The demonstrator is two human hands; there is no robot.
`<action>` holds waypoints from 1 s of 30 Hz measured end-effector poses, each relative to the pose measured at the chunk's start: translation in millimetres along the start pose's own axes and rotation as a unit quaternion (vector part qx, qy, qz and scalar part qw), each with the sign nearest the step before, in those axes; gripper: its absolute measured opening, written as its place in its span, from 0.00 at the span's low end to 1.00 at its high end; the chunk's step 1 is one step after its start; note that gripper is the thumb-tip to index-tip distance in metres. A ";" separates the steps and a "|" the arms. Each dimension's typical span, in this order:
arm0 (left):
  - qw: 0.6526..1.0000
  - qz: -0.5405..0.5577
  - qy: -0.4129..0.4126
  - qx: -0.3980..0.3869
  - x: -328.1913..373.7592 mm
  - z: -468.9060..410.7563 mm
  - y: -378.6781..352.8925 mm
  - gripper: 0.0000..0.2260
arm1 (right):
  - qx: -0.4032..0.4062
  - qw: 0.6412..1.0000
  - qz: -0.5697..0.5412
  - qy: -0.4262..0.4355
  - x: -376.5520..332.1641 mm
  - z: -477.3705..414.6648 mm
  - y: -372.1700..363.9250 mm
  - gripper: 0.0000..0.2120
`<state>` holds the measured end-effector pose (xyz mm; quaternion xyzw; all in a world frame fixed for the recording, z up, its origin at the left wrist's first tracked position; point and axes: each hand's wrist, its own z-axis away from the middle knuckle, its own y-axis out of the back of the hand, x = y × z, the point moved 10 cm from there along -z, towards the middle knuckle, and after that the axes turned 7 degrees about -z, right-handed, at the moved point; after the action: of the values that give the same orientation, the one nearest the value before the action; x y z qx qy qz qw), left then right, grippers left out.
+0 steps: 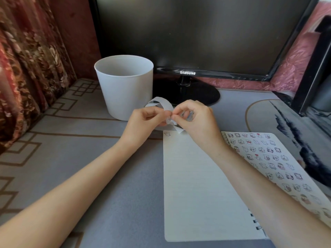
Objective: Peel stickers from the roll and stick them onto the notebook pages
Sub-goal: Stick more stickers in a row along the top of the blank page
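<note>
Head view: I have bare surface (107,176) left of the open notebook (197,185); a white bucket (125,86) stands just behind my left grip (145,119). Both it and my right grip (195,119) pinch the sticker strip (162,102) above the notebook's top edge, its white backing looping up. One page carries rows of cartoon stickers (265,154). The monitor (197,33) reads SAMSUNG.

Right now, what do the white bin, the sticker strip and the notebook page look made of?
White bin: probably plastic, matte; smooth, even, thin wall. Sticker strip: likely thin coated paper; it curls in a loop between the left hand and right hand. Notebook page: matte paper, faintly ruled.
</note>
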<state>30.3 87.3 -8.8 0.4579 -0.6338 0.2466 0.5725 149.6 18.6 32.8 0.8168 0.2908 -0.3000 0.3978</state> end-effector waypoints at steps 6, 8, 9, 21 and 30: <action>1.000 0.016 0.015 0.013 -4.5 -0.8 0.4 0.09 | -0.023 0.997 0.060 0.048 -7.4 0.3 -4.9 0.03; 0.999 0.026 0.018 0.015 -5.9 -1.4 0.9 0.10 | -0.024 0.995 0.072 0.070 -10.9 1.2 -5.3 0.03; 0.999 0.032 0.020 0.015 -6.3 -1.4 1.0 0.10 | -0.027 0.994 0.072 0.078 -12.7 1.8 -5.4 0.02; 0.999 0.028 0.020 0.029 -11.7 -4.5 6.2 0.12 | -0.160 0.954 -0.159 -0.195 11.8 16.7 -17.1 0.04; 0.998 0.049 0.032 0.015 -14.6 -4.5 0.6 0.09 | -0.164 0.942 -0.102 -0.275 35.8 26.3 -20.3 0.05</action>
<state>31.0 95.7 -21.6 0.4267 -0.6333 0.2985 0.5724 151.7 15.8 -15.9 0.5921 0.2968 -0.5003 0.5577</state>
